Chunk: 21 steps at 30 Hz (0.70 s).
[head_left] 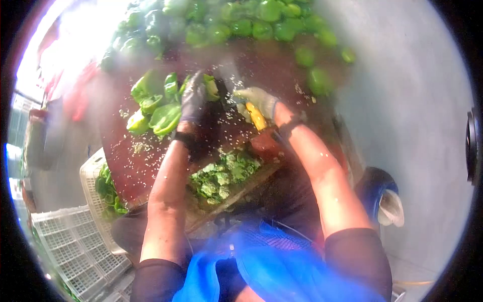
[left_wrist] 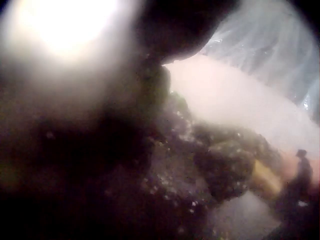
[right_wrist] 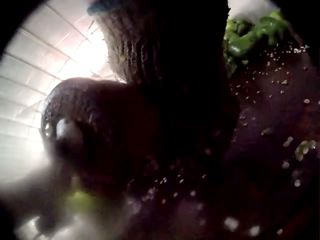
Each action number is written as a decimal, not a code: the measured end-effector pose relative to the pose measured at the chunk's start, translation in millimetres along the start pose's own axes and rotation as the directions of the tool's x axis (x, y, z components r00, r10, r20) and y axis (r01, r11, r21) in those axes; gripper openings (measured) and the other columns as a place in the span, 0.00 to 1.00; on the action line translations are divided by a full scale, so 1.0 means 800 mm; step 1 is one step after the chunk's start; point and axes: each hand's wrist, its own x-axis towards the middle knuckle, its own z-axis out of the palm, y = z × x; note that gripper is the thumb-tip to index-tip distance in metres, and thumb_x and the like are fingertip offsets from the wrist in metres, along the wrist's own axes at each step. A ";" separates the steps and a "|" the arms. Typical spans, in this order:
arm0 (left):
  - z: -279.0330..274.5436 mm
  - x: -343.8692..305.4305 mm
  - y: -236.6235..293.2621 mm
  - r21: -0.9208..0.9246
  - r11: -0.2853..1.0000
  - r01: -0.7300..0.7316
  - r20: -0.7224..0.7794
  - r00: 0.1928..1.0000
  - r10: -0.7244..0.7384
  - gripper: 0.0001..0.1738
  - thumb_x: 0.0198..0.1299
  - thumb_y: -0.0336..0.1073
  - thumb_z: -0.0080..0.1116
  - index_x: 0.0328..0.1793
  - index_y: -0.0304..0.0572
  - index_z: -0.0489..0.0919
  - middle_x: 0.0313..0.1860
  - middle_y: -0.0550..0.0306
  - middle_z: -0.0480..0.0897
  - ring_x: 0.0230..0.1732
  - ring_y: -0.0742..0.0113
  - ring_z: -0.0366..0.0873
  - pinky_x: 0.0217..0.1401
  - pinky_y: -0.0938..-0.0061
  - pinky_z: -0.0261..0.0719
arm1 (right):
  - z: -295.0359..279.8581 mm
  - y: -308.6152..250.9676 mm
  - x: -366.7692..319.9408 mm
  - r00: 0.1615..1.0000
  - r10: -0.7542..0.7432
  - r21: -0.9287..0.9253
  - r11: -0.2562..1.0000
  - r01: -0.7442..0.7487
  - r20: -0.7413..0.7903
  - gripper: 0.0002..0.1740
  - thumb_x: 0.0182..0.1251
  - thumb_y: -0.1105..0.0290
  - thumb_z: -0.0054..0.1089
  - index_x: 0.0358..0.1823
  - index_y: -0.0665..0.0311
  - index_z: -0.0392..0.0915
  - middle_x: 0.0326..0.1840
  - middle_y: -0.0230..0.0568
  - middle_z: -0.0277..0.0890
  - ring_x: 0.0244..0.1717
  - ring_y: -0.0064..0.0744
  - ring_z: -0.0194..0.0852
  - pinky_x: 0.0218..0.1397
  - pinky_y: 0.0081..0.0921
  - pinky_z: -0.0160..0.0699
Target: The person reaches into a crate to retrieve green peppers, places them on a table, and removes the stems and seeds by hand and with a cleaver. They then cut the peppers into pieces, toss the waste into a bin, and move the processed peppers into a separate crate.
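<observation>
My left hand (head_left: 194,100), in a dark grey glove, grips a green bell pepper (head_left: 211,88) whose pale inner side shows past the fingers. Facing it, my right hand (head_left: 259,99) in a whitish knit glove holds a tool by its yellow handle (head_left: 256,117); its working end is unclear in the glare. Cut green pepper pieces (head_left: 165,118) lie just left of my left hand on the dark red tabletop (head_left: 121,168), which is strewn with pale seeds. Both wrist views are dark; a glove (right_wrist: 175,75) fills much of the right one.
Whole green peppers (head_left: 261,30) are heaped along the far side. Pepper cores (head_left: 224,176) pile up at the near edge, close to my body. A pale crate (head_left: 90,176) with green pieces stands at the left, beside white slatted crates (head_left: 75,246).
</observation>
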 end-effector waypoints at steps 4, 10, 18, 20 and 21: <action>-0.023 0.002 0.075 -0.081 0.952 0.295 0.064 0.955 -0.290 0.22 0.69 0.34 0.42 0.67 0.55 0.74 0.60 0.54 0.80 0.58 0.60 0.77 0.61 0.70 0.74 | -0.019 0.022 0.029 0.999 0.022 0.299 0.954 -0.006 -0.050 0.15 0.66 0.54 0.58 0.36 0.60 0.76 0.23 0.36 0.75 0.19 0.33 0.74 0.22 0.35 0.77; -0.038 0.002 0.046 0.387 0.901 0.197 -0.093 0.980 -0.175 0.20 0.62 0.39 0.52 0.60 0.46 0.78 0.53 0.54 0.83 0.51 0.63 0.81 0.55 0.71 0.79 | -0.007 -0.007 -0.016 0.969 -0.174 0.258 0.942 0.215 -0.172 0.17 0.65 0.55 0.59 0.31 0.64 0.76 0.20 0.40 0.76 0.16 0.35 0.75 0.20 0.35 0.78; 0.090 0.049 0.228 0.175 0.984 0.039 0.191 0.979 -0.073 0.22 0.59 0.40 0.59 0.60 0.46 0.76 0.54 0.52 0.80 0.53 0.61 0.79 0.57 0.69 0.78 | -0.075 -0.086 -0.164 0.475 -0.557 -0.246 0.786 0.568 -0.682 0.23 0.70 0.47 0.49 0.29 0.59 0.75 0.27 0.35 0.75 0.24 0.25 0.75 0.28 0.27 0.75; 0.155 0.071 0.289 0.271 0.958 0.098 0.414 0.887 -0.207 0.27 0.55 0.53 0.62 0.54 0.42 0.78 0.50 0.47 0.81 0.49 0.54 0.81 0.51 0.61 0.80 | -0.080 -0.106 -0.193 0.428 -0.451 0.007 0.682 0.731 -0.783 0.24 0.69 0.45 0.50 0.27 0.57 0.74 0.22 0.35 0.72 0.21 0.27 0.69 0.29 0.26 0.74; 0.195 0.072 0.313 0.245 0.956 0.159 0.356 0.903 -0.241 0.30 0.48 0.58 0.65 0.47 0.42 0.79 0.43 0.47 0.82 0.44 0.52 0.82 0.46 0.62 0.82 | -0.085 -0.105 -0.210 0.350 -0.557 -0.110 0.632 0.767 -0.753 0.20 0.72 0.49 0.47 0.35 0.59 0.75 0.26 0.32 0.73 0.25 0.25 0.72 0.31 0.24 0.75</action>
